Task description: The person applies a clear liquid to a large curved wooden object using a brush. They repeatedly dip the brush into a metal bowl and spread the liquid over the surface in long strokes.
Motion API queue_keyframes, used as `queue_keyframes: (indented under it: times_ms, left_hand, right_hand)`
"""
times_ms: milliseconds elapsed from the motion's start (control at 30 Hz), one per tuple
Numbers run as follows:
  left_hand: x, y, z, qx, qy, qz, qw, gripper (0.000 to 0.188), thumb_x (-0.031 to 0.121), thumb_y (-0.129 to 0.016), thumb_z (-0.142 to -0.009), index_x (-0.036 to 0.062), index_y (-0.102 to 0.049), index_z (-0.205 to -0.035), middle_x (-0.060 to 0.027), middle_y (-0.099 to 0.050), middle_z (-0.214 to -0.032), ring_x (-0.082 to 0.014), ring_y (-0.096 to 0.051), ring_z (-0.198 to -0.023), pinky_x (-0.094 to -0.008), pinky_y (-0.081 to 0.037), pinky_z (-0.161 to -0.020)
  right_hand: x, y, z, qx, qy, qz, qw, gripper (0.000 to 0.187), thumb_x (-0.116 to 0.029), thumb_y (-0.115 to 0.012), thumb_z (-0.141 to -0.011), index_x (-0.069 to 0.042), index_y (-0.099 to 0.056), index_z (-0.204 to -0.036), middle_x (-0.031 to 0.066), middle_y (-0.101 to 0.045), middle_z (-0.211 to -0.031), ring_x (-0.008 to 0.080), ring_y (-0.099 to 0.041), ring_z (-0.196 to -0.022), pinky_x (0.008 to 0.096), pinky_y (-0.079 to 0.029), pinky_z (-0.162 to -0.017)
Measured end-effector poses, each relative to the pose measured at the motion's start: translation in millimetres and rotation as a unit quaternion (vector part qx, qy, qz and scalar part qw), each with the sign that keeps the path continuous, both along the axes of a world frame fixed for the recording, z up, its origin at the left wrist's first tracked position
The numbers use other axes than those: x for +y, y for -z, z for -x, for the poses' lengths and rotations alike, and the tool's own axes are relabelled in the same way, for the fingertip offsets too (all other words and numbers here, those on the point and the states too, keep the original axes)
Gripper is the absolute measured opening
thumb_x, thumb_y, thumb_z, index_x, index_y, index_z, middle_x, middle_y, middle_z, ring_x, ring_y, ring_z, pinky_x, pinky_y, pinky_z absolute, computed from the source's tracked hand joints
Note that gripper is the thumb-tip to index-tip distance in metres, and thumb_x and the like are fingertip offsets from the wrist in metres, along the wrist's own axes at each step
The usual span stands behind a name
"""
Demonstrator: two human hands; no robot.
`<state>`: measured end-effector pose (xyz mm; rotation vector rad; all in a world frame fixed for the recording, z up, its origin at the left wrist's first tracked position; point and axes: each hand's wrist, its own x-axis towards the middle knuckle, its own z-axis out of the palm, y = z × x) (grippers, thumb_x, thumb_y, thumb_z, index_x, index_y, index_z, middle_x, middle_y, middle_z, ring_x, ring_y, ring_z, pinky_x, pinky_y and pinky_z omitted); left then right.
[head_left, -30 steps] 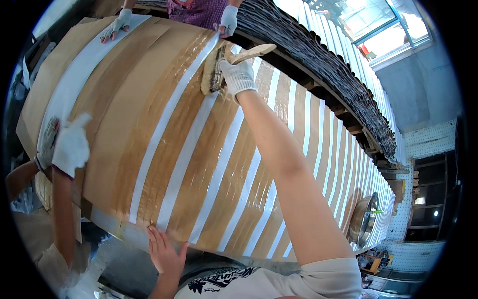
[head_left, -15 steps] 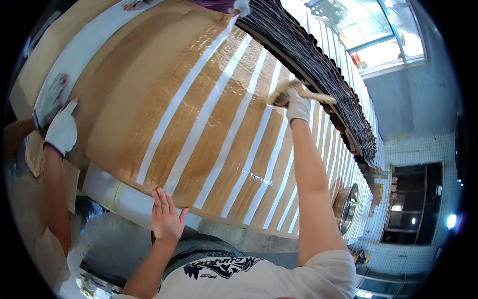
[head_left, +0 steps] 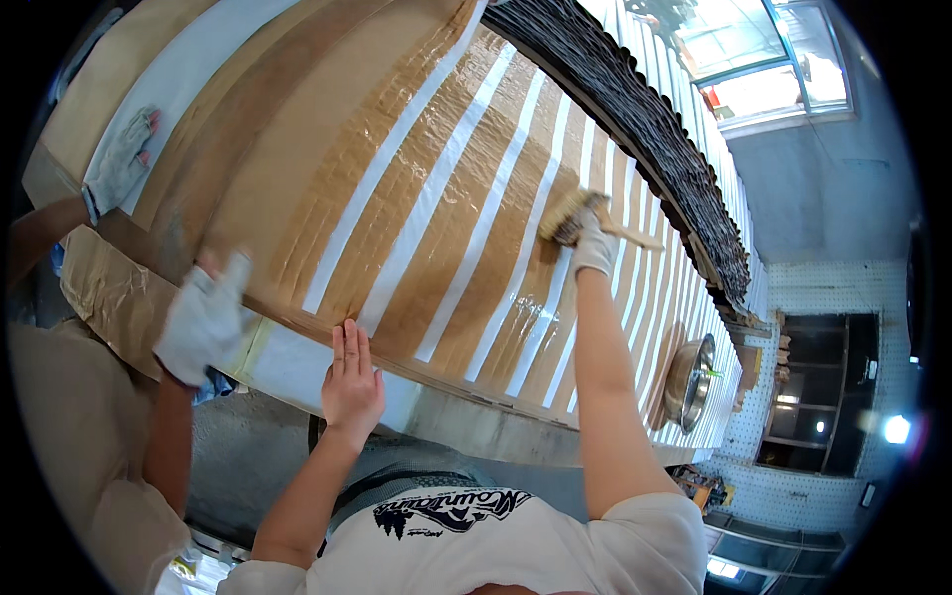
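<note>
My gloved right hand (head_left: 593, 248) grips a wide bristle brush (head_left: 572, 215) with a wooden handle, its bristles down on a brown paper sheet (head_left: 407, 253). Long white strips (head_left: 441, 188) run across the sheet, and its surface shines wet around the brush. My bare left hand (head_left: 354, 382) lies at the sheet's near edge, fingers straight and pressing on the border. At the left, a co-worker's gloved hand (head_left: 203, 319), smeared by motion, hovers near the sheet's left corner; their other gloved hand (head_left: 124, 164) rests on a white band farther back.
A metal bowl (head_left: 688, 384) with something green in it stands on the striped surface at the right. Dark, ridged stacked material (head_left: 635, 129) runs along the far edge. Crumpled brown paper (head_left: 119, 293) hangs at the left corner, beside the co-worker. A window (head_left: 764, 59) is at the back right.
The brush in my right hand has come slightly nearer along the sheet. The co-worker's nearer hand has lifted and swung right and nearer; the hands at the far edge have left the view.
</note>
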<state>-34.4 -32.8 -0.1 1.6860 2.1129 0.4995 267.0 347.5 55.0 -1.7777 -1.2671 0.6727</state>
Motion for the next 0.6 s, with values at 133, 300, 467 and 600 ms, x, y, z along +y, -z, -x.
queue_keyframes:
  times_ms: [133,300,467,600]
  left_hand:
    - [-2,7,1,0.019,0.016,-0.041,0.999,0.072,0.016,-0.059,-0.087,-0.0054,-0.034,-0.151,-0.0207,-0.022,-0.163,-0.0345,-0.026,-0.150,-0.0363,-0.048,-0.101]
    - [-3,7,10,0.055,0.035,-0.061,0.996,0.072,0.009,-0.057,-0.084,-0.0068,-0.033,-0.150,-0.0216,-0.022,-0.162,-0.0338,-0.027,-0.150,-0.0338,-0.052,-0.093]
    - [-5,6,19,0.079,0.039,-0.028,0.996,0.071,0.007,-0.055,-0.083,-0.0008,-0.036,-0.151,-0.0137,-0.026,-0.163,-0.0266,-0.030,-0.149,-0.0337,-0.051,-0.094]
    - [-9,13,24,0.053,0.038,-0.069,0.995,0.070,0.005,-0.053,-0.084,0.0044,-0.036,-0.152,-0.0078,-0.028,-0.163,-0.0226,-0.031,-0.149,-0.0348,-0.051,-0.096]
  right_hand:
    - [-18,-23,-17,-0.002,0.133,0.010,0.991,0.041,-0.029,-0.074,-0.083,0.002,-0.067,-0.109,0.0059,-0.066,-0.093,0.0157,-0.059,-0.074,0.0325,-0.050,-0.068]
    - [-78,-67,160,0.084,-0.128,0.001,0.988,0.040,-0.030,-0.074,-0.082,0.001,-0.069,-0.107,0.0071,-0.068,-0.089,0.0165,-0.061,-0.077,0.0334,-0.049,-0.070]
    - [-116,-43,236,-0.016,-0.130,-0.032,0.991,0.041,-0.030,-0.071,-0.082,0.004,-0.069,-0.105,0.0137,-0.070,-0.089,0.0248,-0.062,-0.079,0.0399,-0.049,-0.079]
    - [-151,-43,124,0.051,-0.078,0.013,0.996,0.045,-0.032,-0.070,-0.083,0.003,-0.069,-0.111,0.0151,-0.071,-0.100,0.0258,-0.066,-0.087,0.0402,-0.051,-0.081]
